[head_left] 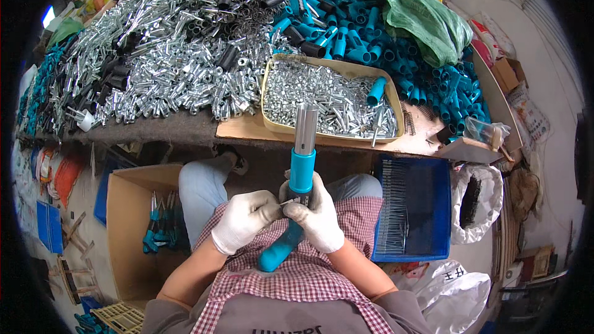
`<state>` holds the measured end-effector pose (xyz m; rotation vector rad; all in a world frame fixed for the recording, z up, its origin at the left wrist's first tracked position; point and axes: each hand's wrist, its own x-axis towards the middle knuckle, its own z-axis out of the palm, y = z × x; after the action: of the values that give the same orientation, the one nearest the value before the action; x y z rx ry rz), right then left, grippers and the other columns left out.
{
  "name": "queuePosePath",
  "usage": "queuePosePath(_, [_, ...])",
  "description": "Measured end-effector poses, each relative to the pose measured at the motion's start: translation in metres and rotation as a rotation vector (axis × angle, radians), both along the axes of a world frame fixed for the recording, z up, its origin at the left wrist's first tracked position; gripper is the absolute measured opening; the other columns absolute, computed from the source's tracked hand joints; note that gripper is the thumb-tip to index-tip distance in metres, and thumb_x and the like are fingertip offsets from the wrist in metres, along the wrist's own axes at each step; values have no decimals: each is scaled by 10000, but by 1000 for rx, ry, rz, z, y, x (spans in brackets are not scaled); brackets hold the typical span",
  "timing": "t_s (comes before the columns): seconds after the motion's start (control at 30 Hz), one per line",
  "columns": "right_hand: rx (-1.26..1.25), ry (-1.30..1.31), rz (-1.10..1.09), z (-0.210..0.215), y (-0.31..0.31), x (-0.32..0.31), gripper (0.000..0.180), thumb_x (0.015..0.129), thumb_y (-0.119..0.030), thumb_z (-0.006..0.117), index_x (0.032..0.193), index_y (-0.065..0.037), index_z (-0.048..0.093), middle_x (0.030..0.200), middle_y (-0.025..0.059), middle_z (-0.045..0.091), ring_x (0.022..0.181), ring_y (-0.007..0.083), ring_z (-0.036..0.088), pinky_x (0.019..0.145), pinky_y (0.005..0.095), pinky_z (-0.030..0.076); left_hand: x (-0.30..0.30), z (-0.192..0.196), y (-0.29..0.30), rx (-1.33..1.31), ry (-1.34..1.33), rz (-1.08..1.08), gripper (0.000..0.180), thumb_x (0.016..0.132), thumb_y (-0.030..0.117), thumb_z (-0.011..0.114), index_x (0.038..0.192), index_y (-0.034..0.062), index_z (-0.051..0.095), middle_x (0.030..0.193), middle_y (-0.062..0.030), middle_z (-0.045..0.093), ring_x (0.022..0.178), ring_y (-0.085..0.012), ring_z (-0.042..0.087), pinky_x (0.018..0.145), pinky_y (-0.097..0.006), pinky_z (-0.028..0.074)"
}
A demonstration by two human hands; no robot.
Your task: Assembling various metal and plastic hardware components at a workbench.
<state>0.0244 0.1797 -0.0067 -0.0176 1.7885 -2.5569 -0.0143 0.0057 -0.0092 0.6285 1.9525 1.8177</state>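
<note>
In front of my lap stands a teal-handled tool (302, 170) with a bare silver tube at its top, a black band with pale print and a curved teal grip (281, 248) below. My gloved right hand (317, 218) wraps round it at the black band. From the left, my gloved left hand (249, 218) meets it, fingertips pinched together at the band. A thin pale sliver shows by those fingertips, too small to name. Just beyond the tube is a cream tray (267, 102) full of small metal parts, with one teal sleeve (376, 90) in it.
Heaped on the bench are silver metal parts (179, 68), black sleeves (226, 55) and teal handles (365, 31). A cardboard box (133, 210) with teal-handled tools stands left of my legs. On the right are a blue crate (413, 253) of thin rods and a white sack (492, 226).
</note>
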Motion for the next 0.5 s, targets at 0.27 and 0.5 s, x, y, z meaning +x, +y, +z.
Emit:
queuePosePath(0.27, [232, 74, -150, -11, -2, 2, 575, 824, -216, 755, 1267, -20, 445, 935, 37, 579, 793, 94, 537, 693, 239, 463, 27, -10, 17, 169, -228, 166, 317, 957, 301, 656, 849, 4, 630, 716, 18, 557, 624, -46, 464, 546, -228, 383])
queuePosePath(0.5, [285, 55, -260, -10, -24, 13, 486, 786, 6, 660, 1227, -20, 455, 936, 55, 583, 827, 120, 562, 740, 266, 489, 16, -7, 34, 547, -654, 454, 377, 988, 407, 565, 792, 88, 525, 635, 48, 412, 526, -63, 372, 478, -225, 297])
